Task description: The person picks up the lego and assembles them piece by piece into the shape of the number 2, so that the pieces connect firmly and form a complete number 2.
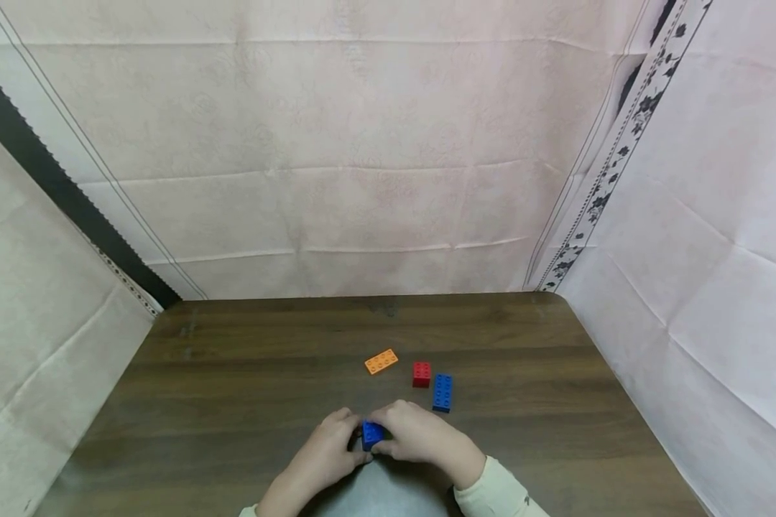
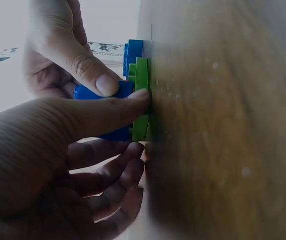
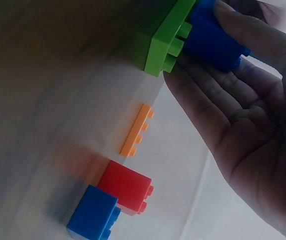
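Both hands meet at a blue toy building brick (image 1: 371, 434) near the front of the table. It sits against the studded side of a thin green building brick (image 2: 142, 72), and I cannot tell if the two are fully joined. My right hand (image 1: 417, 434) pinches the blue brick between thumb and fingers. With its thumb over the green brick's edge and its fingers curled on the opposite side, my left hand (image 1: 326, 445) grips the green brick. The green brick (image 3: 167, 42) is low against the tabletop. Fingers largely hide both bricks in the head view.
Beyond the hands lie a thin orange brick (image 1: 381, 361), a red brick (image 1: 422, 374) and another blue brick (image 1: 442, 393), the last close to the right hand. White cloth (image 1: 362, 215) hangs behind the brown wooden table (image 1: 246, 402) and along its sides.
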Available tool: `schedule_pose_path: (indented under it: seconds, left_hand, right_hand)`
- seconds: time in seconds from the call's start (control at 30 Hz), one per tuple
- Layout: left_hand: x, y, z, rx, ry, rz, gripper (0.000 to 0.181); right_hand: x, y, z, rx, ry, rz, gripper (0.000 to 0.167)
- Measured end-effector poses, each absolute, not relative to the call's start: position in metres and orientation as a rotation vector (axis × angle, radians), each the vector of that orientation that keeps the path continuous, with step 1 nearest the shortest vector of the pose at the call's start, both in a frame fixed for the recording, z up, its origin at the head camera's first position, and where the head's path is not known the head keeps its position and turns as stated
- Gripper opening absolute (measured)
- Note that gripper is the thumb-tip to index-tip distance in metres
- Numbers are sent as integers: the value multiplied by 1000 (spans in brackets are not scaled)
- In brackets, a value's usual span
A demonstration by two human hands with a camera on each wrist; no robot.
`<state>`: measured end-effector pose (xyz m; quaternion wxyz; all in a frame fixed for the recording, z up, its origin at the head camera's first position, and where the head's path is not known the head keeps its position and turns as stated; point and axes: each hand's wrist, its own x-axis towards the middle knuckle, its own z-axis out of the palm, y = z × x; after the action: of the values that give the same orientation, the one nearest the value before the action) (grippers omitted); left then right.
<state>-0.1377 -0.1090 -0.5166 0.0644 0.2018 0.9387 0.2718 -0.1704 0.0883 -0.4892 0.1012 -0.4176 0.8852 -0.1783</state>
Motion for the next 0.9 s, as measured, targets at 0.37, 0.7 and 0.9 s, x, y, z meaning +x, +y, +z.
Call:
schedule_pose_path:
  seconds: [0.37, 0.7, 0.9]
  left_hand:
    - [-139, -120, -505, 606, 2791, 877, 49]
    - [-133, -120, -484, 739, 2774, 1025, 26]
    - [-131, -116, -486, 734, 2833, 987, 22]
  right_hand:
    - [-170, 92, -489, -1230, 2608, -556, 32]
    - [-171, 93, -490, -1237, 2593, -605, 25]
    - [-170, 92, -489, -1233, 2589, -609, 22]
